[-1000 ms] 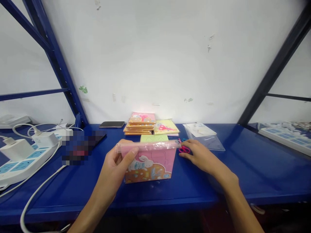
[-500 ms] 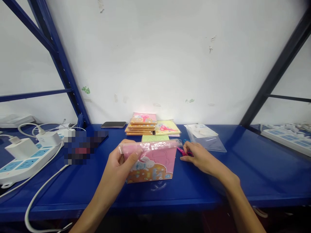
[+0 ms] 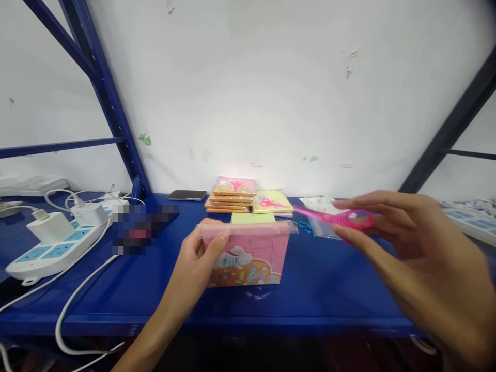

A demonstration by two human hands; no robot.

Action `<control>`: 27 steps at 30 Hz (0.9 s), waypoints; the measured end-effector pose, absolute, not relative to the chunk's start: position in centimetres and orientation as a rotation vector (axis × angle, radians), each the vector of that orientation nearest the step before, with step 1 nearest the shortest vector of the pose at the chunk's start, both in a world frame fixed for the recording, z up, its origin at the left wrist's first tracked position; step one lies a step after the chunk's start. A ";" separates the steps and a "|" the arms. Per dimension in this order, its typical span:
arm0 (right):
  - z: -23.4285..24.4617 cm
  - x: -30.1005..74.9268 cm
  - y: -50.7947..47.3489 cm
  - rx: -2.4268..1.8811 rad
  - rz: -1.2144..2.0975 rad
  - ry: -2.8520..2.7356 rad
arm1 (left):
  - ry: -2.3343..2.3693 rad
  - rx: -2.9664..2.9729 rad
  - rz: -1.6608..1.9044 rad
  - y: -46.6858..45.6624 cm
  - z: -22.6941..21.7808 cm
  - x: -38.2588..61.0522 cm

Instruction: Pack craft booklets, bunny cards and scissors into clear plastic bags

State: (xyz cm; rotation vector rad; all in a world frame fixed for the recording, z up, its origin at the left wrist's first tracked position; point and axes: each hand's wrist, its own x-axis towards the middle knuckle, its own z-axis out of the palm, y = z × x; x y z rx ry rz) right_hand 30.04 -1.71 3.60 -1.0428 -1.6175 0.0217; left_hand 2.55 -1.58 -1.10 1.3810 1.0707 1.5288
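One pink bunny packet [image 3: 258, 247] is up on its edge over the blue surface [image 3: 310, 294], and the left hand [image 3: 203, 249] pinches its top left corner. To the right of the packet, the right hand [image 3: 391, 227] grips pink scissors [image 3: 344, 219] up in the air with thumb and fingers. Blue scissors [image 3: 305, 227] lie near the packet's top right corner. Behind the packet are a stack of flat packs [image 3: 230, 200] and a yellow pack [image 3: 281, 205].
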 end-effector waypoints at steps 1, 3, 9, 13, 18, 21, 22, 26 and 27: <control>3.7 29.6 -2.6 -0.972 0.086 -1.636 | 1.079 1.408 1.533 -1.5 -1.2 2.5; 3.6 29.0 -3.5 -0.867 0.184 -1.733 | 1.106 1.447 1.553 -1.5 -1.2 2.4; 3.0 28.3 -2.2 -0.922 -0.117 -1.963 | 1.118 1.506 1.556 -1.6 -1.4 2.4; 3.1 27.7 -1.6 -0.907 -0.282 -1.841 | 1.119 1.498 1.541 -1.7 -1.3 2.5; 3.0 26.8 -1.7 -0.887 -0.302 -1.749 | 1.099 1.480 1.522 -1.9 -1.1 2.7; 2.8 26.2 -1.5 -0.851 -0.281 -1.797 | 1.075 1.497 1.533 -1.9 -1.1 2.7; 2.7 26.0 -1.4 -0.840 -0.272 -1.811 | 1.072 1.499 1.541 -2.0 -1.1 2.7; 2.7 25.7 -1.4 -0.802 -0.260 -1.792 | 1.078 1.481 1.558 -2.1 -1.1 2.8; 2.7 25.8 -1.4 -0.795 -0.256 -1.796 | 1.076 1.476 1.551 -2.1 -1.1 2.8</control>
